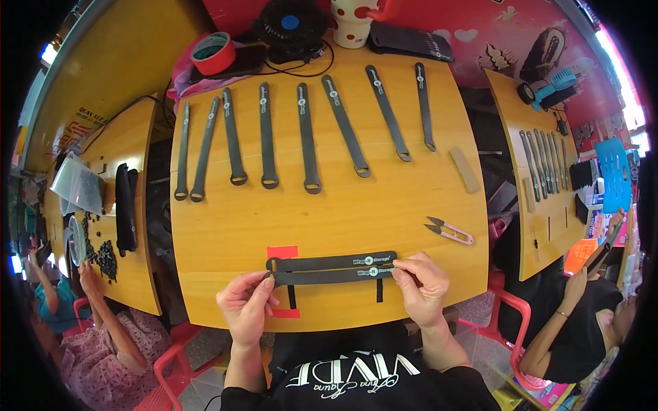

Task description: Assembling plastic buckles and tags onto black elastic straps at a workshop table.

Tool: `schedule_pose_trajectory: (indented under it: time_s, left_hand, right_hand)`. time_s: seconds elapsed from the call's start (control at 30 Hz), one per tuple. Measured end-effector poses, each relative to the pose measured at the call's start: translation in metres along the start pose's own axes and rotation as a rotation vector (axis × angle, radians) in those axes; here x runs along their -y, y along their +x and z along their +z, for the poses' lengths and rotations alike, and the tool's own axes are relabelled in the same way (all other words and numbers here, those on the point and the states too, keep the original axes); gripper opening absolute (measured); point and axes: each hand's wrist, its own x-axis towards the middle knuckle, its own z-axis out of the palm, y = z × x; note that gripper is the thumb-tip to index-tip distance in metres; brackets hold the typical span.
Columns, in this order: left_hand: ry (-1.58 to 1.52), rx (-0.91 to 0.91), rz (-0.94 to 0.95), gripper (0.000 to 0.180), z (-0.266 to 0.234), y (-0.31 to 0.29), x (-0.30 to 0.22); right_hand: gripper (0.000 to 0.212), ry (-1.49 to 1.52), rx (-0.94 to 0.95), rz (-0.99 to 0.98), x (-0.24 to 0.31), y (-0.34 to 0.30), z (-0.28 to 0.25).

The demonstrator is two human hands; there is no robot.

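The left hand point(245, 303) and right hand point(423, 289) pinch a black strap point(322, 277) by its ends, stretched left to right. A matching strap point(312, 262) lies parallel just beyond, near both.

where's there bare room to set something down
Widest: the table between the row of dark straps and the near pair of straps, with snips bordering it at right. Smaller: beyond the tan block, right of the row's rightmost strap. Crowded: the far edge with tape roll, fan and spotted cup; also around the left hand and right hand.
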Motion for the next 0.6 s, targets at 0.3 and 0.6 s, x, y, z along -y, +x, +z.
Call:
schedule_pose_trajectory:
  time_s: [0.3,0.6]
  left_hand:
    - [0.064,-0.043,0.015,0.009,0.0021,0.0017,0.0024]
    - [0.12,-0.082,0.03,0.006,0.0067,0.0021,0.0042]
  right_hand:
    - [0.015,-0.059,-0.001,0.069,0.0025,0.0008,-0.0003]
    - [0.012,-0.084,-0.075,0.046,-0.0037,-0.0011,0.003]
